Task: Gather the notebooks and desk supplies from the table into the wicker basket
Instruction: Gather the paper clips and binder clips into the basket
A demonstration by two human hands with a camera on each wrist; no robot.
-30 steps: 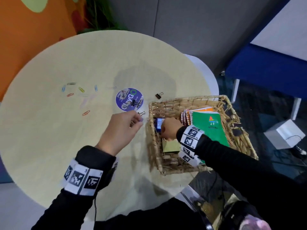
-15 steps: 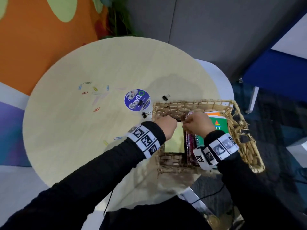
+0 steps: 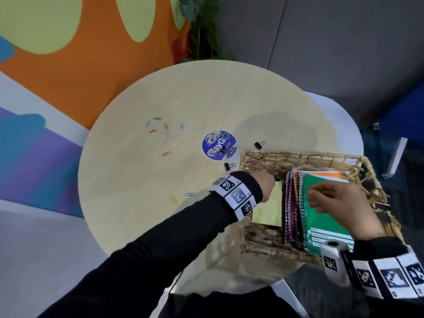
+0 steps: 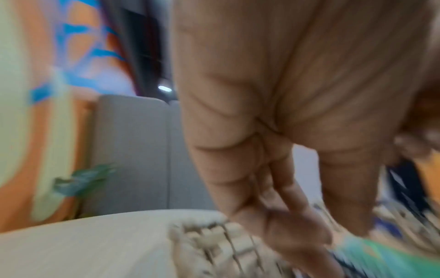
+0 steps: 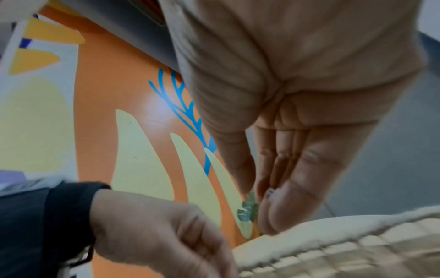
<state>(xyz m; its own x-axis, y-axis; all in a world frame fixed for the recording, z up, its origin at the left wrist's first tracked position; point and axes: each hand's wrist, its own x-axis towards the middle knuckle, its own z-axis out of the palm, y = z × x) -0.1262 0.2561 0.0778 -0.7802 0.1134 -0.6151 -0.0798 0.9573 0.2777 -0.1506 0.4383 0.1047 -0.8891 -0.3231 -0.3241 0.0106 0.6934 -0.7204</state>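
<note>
The wicker basket [image 3: 298,154] stands at the table's right edge. It holds a green spiral notebook [image 3: 325,223], more notebooks [image 3: 290,203] on edge beside it, and a yellow sticky pad [image 3: 269,210]. My left hand [image 3: 267,182] reaches into the basket's left part at the top of the pad, its fingers [image 4: 273,216] pointing down; I see nothing in them. My right hand [image 3: 313,198] hovers over the green notebook with relaxed, empty fingers [image 5: 273,188]. Three black binder clips [image 3: 260,144] and several coloured paper clips [image 3: 165,129] lie on the table.
A round purple sticker [image 3: 219,145] is on the round pale table [image 3: 137,180], with one binder clip on it. The basket overhangs the table's right edge. A plant [image 3: 202,31] and an orange wall stand behind the table.
My left hand left the table near the binder clips and went into the basket. My right hand drew back from the notebook tops to above the green cover.
</note>
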